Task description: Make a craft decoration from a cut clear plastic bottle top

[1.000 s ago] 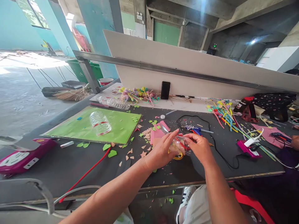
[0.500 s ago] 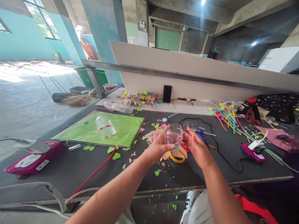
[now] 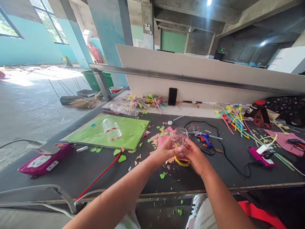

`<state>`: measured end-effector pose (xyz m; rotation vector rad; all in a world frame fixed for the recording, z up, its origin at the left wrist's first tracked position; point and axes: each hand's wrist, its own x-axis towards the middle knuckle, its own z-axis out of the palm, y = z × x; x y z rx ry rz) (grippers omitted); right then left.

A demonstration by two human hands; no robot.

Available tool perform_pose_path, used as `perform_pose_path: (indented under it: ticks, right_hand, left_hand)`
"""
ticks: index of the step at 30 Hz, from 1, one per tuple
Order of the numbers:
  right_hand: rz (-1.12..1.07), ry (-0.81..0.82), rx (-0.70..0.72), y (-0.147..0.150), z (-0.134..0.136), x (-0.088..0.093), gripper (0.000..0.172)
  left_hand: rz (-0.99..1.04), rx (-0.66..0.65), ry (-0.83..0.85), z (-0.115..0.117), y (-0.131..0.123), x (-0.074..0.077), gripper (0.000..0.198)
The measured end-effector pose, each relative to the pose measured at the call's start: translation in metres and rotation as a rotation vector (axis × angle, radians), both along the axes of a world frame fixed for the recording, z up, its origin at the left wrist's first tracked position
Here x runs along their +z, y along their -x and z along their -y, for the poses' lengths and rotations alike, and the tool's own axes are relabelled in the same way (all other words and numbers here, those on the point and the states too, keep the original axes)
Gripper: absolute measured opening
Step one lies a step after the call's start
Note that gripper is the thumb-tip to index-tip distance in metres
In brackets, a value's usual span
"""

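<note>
Both my hands hold a clear cut plastic bottle piece [image 3: 179,137] above the dark table [image 3: 71,165]. My left hand [image 3: 164,152] grips its left side with thumb and fingers closed round it. My right hand [image 3: 194,154] is closed on its lower right side. Directly below them on the table lies a yellow-handled pair of scissors [image 3: 182,161] among pink foam pieces [image 3: 164,137] and scattered paper scraps.
A green sheet [image 3: 128,135] carries another clear bottle part [image 3: 111,129]. A glue gun [image 3: 206,138] with a black cord, a pink power strip [image 3: 262,156], coloured pipe cleaners [image 3: 234,121], a phone [image 3: 172,96] and a magenta device [image 3: 43,161] lie around.
The bottle piece was lifted off the table and turned upright. My right hand opened beside it, then closed on it again. The view shifted slightly left.
</note>
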<state>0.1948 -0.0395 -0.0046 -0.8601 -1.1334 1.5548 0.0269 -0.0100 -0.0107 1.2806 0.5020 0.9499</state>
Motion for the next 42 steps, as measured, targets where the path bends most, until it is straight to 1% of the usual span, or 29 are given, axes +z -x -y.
perform_pose_path:
  ticks: [2,4,8,10,13,16,18,22,27,29,31,34,38,42]
  right_hand:
    - [-0.045,0.007,0.065,-0.006,-0.003,-0.003,0.055]
    - [-0.103,0.036,0.113,-0.012,-0.005,-0.006,0.053]
    - [-0.157,0.090,0.164,-0.020,-0.006,-0.007,0.052]
    - [-0.157,0.097,0.197,-0.019,-0.005,-0.006,0.054]
    - [-0.151,0.112,0.234,-0.018,-0.004,-0.006,0.055]
    - [-0.148,0.118,0.245,-0.017,-0.005,-0.008,0.053]
    - [-0.150,0.122,0.262,-0.016,-0.007,-0.010,0.054]
    - [-0.169,0.126,0.274,-0.016,-0.009,-0.014,0.053]
    - [-0.220,0.122,0.271,-0.015,-0.010,-0.016,0.049]
    - [-0.245,0.122,0.256,-0.015,-0.010,-0.016,0.046]
    - [-0.271,0.117,0.224,-0.014,-0.010,-0.017,0.041]
    - [-0.292,0.119,0.183,-0.013,-0.011,-0.017,0.037]
    - [-0.308,0.136,0.168,-0.014,-0.011,-0.015,0.037]
    - [-0.301,0.165,0.198,-0.016,-0.009,-0.014,0.034]
  left_hand:
    - [-0.041,0.000,-0.048,-0.002,0.005,0.003,0.092]
    - [-0.035,0.028,-0.075,-0.006,0.011,0.005,0.085]
    - [-0.038,0.133,-0.019,-0.013,0.019,0.004,0.067]
    - [-0.029,0.143,0.015,-0.014,0.017,0.002,0.062]
    - [0.042,0.126,0.060,-0.010,0.011,0.002,0.056]
    - [0.089,0.125,0.062,-0.008,0.005,0.004,0.047]
    - [0.089,0.149,0.049,-0.008,0.003,0.003,0.043]
    - [0.098,0.181,0.029,-0.009,0.000,0.000,0.042]
    - [0.122,0.140,0.060,-0.006,-0.002,0.002,0.049]
    - [0.130,0.166,0.082,-0.006,-0.003,0.001,0.054]
    - [0.124,0.229,0.086,-0.007,-0.004,-0.001,0.056]
    - [0.077,0.354,0.024,-0.010,-0.004,-0.007,0.055]
    - [-0.022,0.511,-0.160,-0.012,0.000,-0.014,0.046]
    - [-0.168,0.576,-0.296,-0.013,0.007,-0.012,0.040]
